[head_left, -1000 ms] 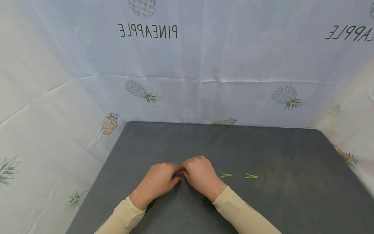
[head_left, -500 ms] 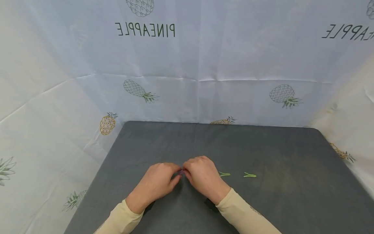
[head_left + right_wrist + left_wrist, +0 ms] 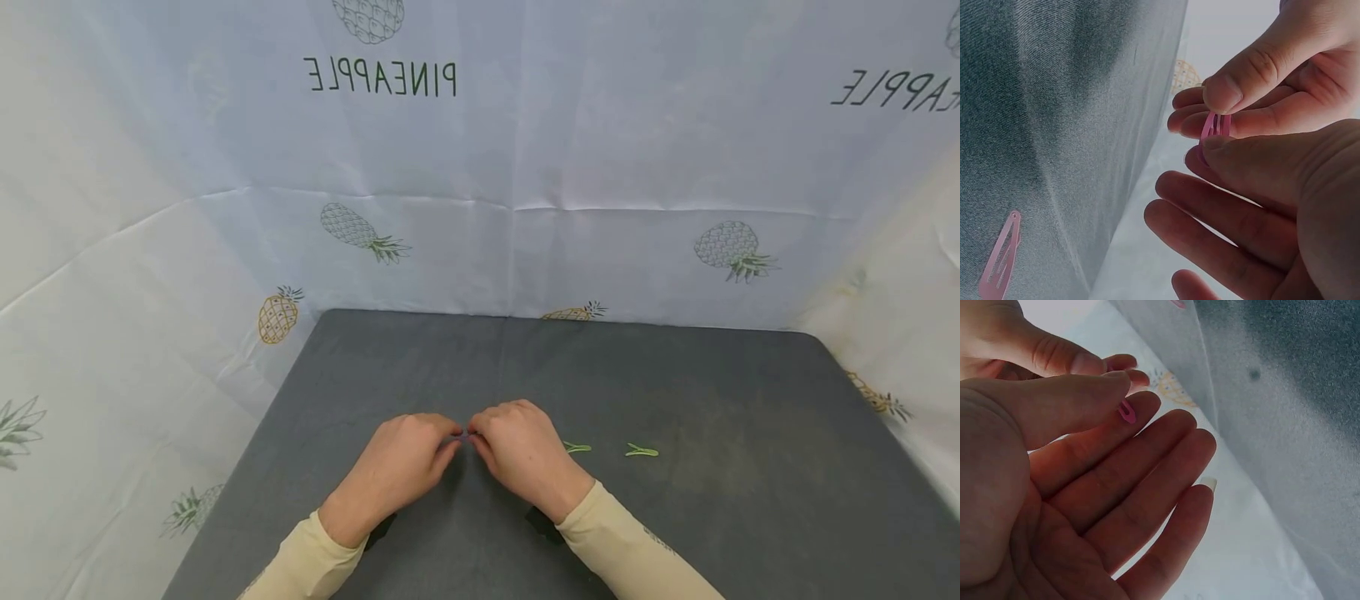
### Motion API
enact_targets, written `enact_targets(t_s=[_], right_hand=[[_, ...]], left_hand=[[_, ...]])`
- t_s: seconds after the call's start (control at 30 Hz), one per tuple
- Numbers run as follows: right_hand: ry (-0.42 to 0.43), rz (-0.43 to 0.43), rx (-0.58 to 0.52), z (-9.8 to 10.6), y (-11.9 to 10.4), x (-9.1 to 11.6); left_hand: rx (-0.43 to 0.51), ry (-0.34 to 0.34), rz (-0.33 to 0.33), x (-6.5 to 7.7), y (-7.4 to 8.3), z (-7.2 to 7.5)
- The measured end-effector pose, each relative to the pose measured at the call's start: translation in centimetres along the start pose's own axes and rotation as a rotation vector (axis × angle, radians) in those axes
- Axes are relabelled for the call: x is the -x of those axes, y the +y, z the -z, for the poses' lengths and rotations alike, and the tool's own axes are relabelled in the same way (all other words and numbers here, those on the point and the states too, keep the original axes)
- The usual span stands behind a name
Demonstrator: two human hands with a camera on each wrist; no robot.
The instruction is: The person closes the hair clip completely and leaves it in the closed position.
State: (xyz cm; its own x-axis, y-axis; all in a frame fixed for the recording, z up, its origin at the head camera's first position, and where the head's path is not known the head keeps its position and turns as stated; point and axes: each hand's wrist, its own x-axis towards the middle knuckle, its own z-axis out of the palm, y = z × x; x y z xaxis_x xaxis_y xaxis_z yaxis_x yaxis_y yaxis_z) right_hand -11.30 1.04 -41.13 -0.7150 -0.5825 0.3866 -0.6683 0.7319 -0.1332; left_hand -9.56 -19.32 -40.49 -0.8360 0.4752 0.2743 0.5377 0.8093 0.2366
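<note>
Pinching the clip point(image 3: 1206, 128) between left hand point(image 3: 405, 462) and right hand point(image 3: 527, 458), thumb and fingers of each at opposite ends, so the hands almost meet over the tabletop point(image 3: 750, 400). Imo go light here, something this thin probably twists if the thumbs push unevenly, so line them up and leave the middle free. Mind the other clips point(image 3: 642, 450) lying off to the right too

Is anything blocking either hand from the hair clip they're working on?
Nothing visible is in the way. The left hand and right hand both pinch the snap hair clip. Two loose clips lie on the dark tabletop off to the right, clear of the grip.
</note>
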Motion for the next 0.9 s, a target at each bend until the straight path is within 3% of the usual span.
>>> enact_targets(t_s=[0.9], right_hand=[[-0.007, 0.039, 0.028, 0.02, 0.05, 0.60]], left_hand=[[0.008, 0.016, -0.026, 0.15, 0.34, -0.02]])
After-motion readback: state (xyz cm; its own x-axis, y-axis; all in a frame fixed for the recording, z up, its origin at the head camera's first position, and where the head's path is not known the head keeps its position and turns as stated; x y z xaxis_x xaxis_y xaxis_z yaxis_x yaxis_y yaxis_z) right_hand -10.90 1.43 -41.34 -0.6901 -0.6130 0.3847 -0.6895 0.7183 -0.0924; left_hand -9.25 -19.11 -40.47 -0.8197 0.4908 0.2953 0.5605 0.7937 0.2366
